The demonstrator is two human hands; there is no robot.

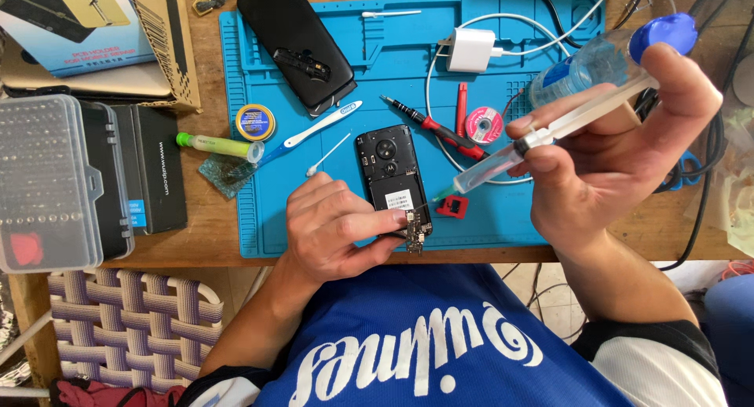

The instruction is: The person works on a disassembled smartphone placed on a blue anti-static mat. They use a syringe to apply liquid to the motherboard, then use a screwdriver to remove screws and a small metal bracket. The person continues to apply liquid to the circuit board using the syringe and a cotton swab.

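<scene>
An opened black phone point(390, 175) lies back-up on the blue work mat point(518, 219), its small circuit board point(414, 236) exposed at the near end. My left hand point(334, 226) rests on the mat with fingertips pinning that near end. My right hand point(620, 152) holds a clear syringe point(542, 136) with a green tip, angled down and left. The tip hovers just right of the phone's lower part, above a small red part point(453, 207).
On the mat lie a black phone back cover point(294, 42), a white toothbrush point(318, 127), cotton swabs point(328, 154), a red-handled screwdriver point(436, 128), a solder wick spool point(484, 125), a white charger point(470, 50) and a round tin point(255, 122). A clear bit case point(47, 183) stands left.
</scene>
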